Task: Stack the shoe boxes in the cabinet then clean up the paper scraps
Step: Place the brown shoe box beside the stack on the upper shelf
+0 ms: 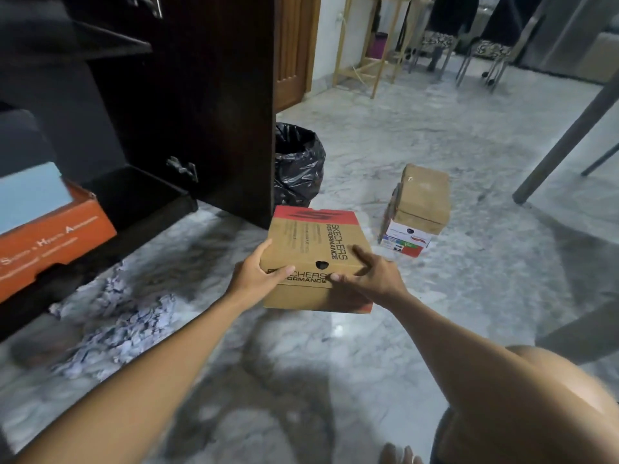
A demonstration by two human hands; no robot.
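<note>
Grey-veined marble floor (435,135) runs glossy across the room, catching a soft overhead glare. A wooden door (291,51) stands at the far wall beside a pale timber stand (371,61). Chairs with patterned seats (492,50) line the back, and a slanted metal leg (566,139) cuts in at right.

A bin (298,165) lined with a black bag stands just beyond the fingers (361,255), slightly to their left. Grey-veined marble floor (435,313) spreads under and around them. Far past them a pale wooden stand (371,61) sits beside a brown door (291,51), with patterned chairs (482,51) to its right. A grey table leg (566,139) slants well right of the fingers.
</note>
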